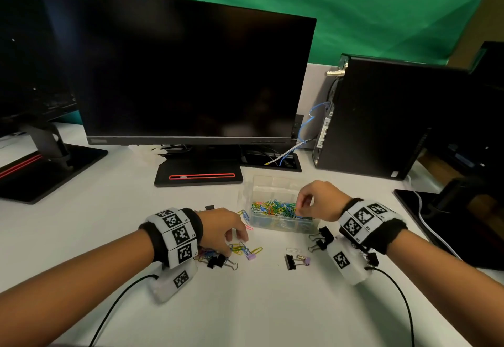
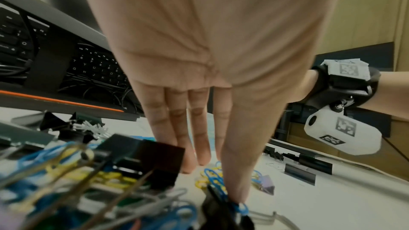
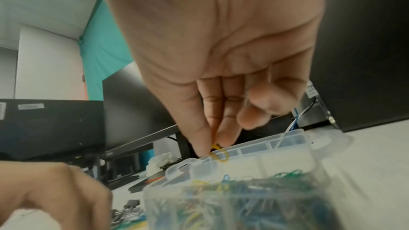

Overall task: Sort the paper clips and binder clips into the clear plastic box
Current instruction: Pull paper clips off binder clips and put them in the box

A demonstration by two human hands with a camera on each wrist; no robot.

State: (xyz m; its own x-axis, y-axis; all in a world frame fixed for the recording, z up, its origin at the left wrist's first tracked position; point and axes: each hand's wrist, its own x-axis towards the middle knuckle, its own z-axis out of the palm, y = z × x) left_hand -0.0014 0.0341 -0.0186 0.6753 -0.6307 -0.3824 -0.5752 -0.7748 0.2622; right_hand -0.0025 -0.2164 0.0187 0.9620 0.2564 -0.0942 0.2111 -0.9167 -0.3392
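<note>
The clear plastic box [image 1: 283, 220] sits on the white desk [image 1: 259, 305], in front of the big dark monitor [image 1: 177, 74]. Its near part is full of colorful paper clips [image 1: 274, 207]. The far parts look empty.

The right hand [image 1: 317, 200] hovers over the box. Its thumb and fingers pinch a yellow paper clip [image 3: 219, 154] just above the box.

The left hand [image 1: 222, 230] reaches down to a small pile of loose clips [image 1: 240, 250] on the desk. Its fingers are straight and close together, touching the pile. I cannot tell if it holds one.

Some black binder clips [image 1: 320, 239] lie beside the box, and more [image 1: 296, 260] sit a little nearer.

What could go wrong? The yellow clip is held near the wall between two parts, so it may drop into the wrong part. The loose clips look tangled, so lifting one might drag others along and scatter them.
</note>
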